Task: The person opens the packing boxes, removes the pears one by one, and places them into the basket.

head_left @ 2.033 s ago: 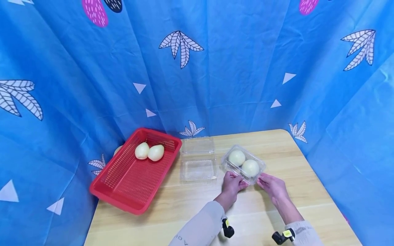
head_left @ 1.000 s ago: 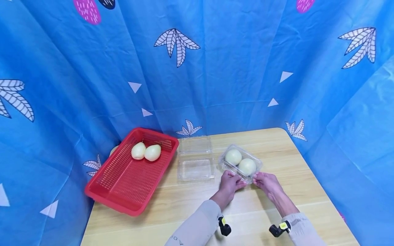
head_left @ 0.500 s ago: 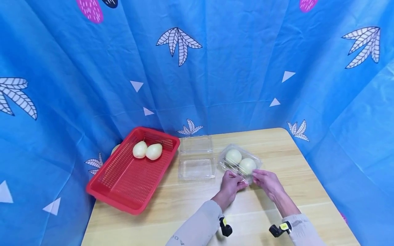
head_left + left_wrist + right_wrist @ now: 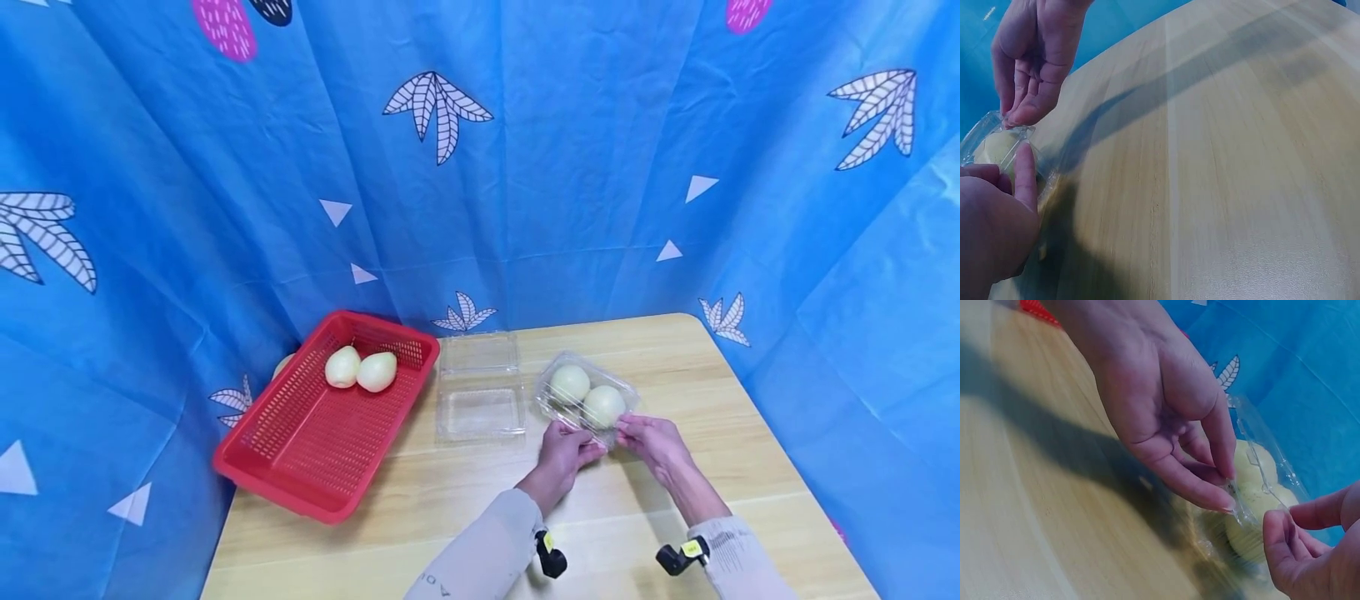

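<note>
A transparent plastic clamshell box [image 4: 617, 382] stands at the right of the table in the head view, with two pale pears [image 4: 570, 384] inside. My left hand [image 4: 561, 457] is at its near edge, thumb and fingers pinching the plastic rim. At the near right corner, my right hand [image 4: 660, 450] pinches the edge of the lid between thumb and fingertips. The right wrist view has the lid [image 4: 1260, 434] tilted over the pears, with both hands' fingertips close together at its edge. Part of the near rim is hidden behind the fingers.
Left on the table sits a red perforated basket [image 4: 322, 437] holding two more pears [image 4: 360, 369] at its far end. Between basket and box lies a second transparent clamshell [image 4: 482, 412], spread open. A blue patterned curtain [image 4: 570, 167] borders the table's back and sides.
My right fingers have shifted slightly up and inward at the box's corner, and the lid's near edge now shows across the front pear. My left hand keeps its grip; the head view moves slightly.
</note>
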Demonstrator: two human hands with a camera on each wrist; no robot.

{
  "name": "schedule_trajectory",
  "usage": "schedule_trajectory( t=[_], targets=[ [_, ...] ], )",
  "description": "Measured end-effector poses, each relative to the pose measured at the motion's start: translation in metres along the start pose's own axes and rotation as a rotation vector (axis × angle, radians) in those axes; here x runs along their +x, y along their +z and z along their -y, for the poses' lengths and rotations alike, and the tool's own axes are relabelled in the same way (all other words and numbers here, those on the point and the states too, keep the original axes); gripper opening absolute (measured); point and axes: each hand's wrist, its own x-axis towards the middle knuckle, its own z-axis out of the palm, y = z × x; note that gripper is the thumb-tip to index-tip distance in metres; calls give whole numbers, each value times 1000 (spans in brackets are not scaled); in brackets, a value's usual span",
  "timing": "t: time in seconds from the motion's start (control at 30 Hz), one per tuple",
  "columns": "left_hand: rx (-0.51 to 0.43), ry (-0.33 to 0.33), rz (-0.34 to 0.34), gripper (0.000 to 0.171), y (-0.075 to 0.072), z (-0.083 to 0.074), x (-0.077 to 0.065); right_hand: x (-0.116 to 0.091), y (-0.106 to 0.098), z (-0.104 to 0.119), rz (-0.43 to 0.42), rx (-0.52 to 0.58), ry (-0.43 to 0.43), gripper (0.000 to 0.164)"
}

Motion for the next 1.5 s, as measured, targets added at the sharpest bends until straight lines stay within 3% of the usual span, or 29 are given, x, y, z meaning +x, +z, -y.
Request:
schedule_trajectory(
  t=[0.2, 0.5, 0.7, 0.9, 1.03, 1.37, 1.5],
  targets=[
    [-14, 9, 1, 28, -6, -1, -2, -3, 1, 0, -5, -6, 2, 45],
    [77, 69, -57, 25, -14, 4, 5, -5, 4, -1, -11, 11, -12, 45],
    [23, 55, -80, 20, -16, 2, 9, -4, 4, -5, -74, 19, -23, 56],
    [-13, 88, -100, 32, -18, -5, 8, -5, 4, -7, -116, 46, -27, 59],
    [-19, 91, -97, 25, -22, -6, 9, -5, 5, -7, -133, 41, -32, 58],
    [-89, 87, -93, 18, -21, 0, 11, -7, 6, -3, -233, 38, -123, 55],
    [-105, 83, -114, 13, -20, 2, 10, -8, 7, -3, -300, -58, -197, 44]
  ],
)
